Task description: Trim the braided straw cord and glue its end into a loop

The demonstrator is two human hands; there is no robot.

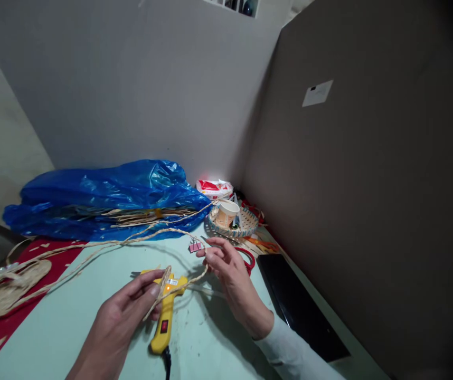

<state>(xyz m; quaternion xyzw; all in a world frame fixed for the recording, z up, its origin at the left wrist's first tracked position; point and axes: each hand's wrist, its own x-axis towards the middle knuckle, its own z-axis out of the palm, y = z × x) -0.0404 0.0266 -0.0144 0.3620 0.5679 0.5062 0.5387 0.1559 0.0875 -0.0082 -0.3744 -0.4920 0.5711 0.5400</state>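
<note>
Between the thumb and fingers of my left hand [131, 303] is a folded end of twisted straw cord [189, 282]. My right hand [236, 277] pinches the same cord further along, up and to the right of the left one. From there the cord runs off leftward over the table. Under the cord lies a yellow hot glue gun [165, 316], its small orange light lit. Just beyond my right fingertips is a pink binder clip [195, 246]. Red-handled scissors [247, 259] lie partly hidden behind my right hand.
A blue plastic bag [103, 182] with straw bundles lies along the wall. Woven straw pieces [16, 290] rest on red cloth at left. A wicker basket [246, 224] holds a paper cup [227, 214]. A black flat panel [300, 306] lies by the right partition.
</note>
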